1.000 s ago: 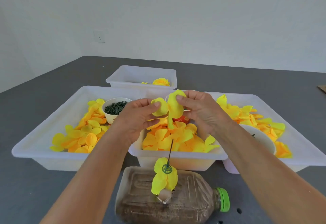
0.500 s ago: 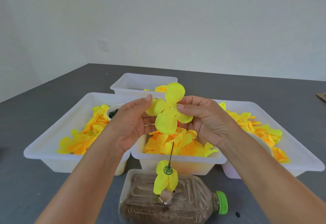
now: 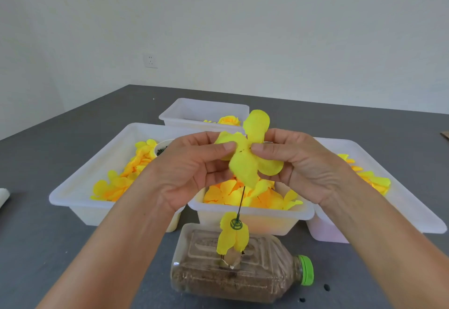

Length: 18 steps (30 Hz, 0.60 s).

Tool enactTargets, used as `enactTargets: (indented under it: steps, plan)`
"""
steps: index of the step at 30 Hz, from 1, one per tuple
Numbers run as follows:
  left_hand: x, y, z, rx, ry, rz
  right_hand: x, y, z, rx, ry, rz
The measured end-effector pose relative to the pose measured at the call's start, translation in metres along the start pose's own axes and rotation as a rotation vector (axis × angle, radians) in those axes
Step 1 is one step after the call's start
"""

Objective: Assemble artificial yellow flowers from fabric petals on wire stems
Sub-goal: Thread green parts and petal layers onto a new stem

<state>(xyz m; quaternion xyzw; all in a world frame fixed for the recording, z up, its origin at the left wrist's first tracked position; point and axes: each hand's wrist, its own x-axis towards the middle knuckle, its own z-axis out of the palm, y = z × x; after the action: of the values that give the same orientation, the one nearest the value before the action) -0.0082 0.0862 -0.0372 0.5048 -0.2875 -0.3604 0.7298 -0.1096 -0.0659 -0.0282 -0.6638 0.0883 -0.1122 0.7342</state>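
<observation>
Looks like the threading step: both hands pinch a four-lobed petal (image 3: 245,163) by its middle, left hand (image 3: 194,170) on one side, right hand (image 3: 298,165) on the other, held above the wire stem (image 3: 240,203) that stands in the bottle (image 3: 243,267) on the desk (image 3: 48,248). Next I'd guess the petal's centre hole has to line up with the wire tip, then slide down toward the petals already on it.

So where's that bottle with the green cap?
The bottle lies on its side on the grey table, bottom centre of the head view, just before the middle petal tray.
</observation>
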Motion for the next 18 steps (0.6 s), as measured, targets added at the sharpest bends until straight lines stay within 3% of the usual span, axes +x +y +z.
enactTargets:
  steps: [12, 18]
  plan:
    - [-0.016, 0.006, 0.005, 0.012, 0.048, -0.018, -0.008, -0.01, 0.0, 0.302, -0.019, 0.231]
    - [-0.029, -0.026, 0.004, 0.281, 0.177, -0.07, -0.013, 0.0, -0.003, 0.266, -0.005, 0.261]
